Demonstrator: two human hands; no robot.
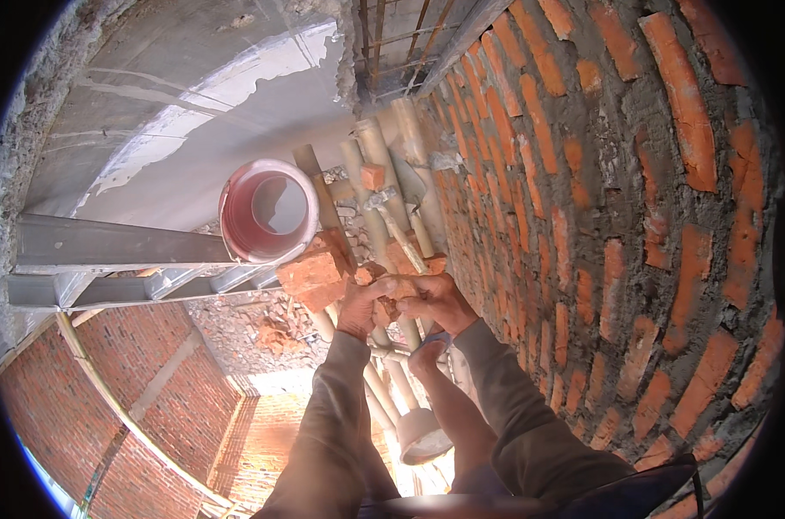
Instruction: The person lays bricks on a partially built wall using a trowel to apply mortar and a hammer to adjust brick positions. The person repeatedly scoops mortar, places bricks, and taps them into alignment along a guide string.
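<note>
My left hand (364,304) and my right hand (440,303) meet at the middle of the view, fingers curled around an orange piece of brick (387,310). Much of that piece is hidden by the fingers. Just beyond the right hand, a light stick-like handle (401,233) slants up to a greyish end; whether it is gripped or only lies there I cannot tell. Loose orange bricks (315,275) are stacked beside my left hand. Behind them stands a pinkish-red bucket (228,212) with grey material inside.
A rough brick wall (617,251) with grey mortar rises close on the right. Poles (371,156) form the staging, with gaps onto rubble below. A metal beam (124,242) runs in from the left. A second bucket (423,437) sits lower, near my leg (462,406).
</note>
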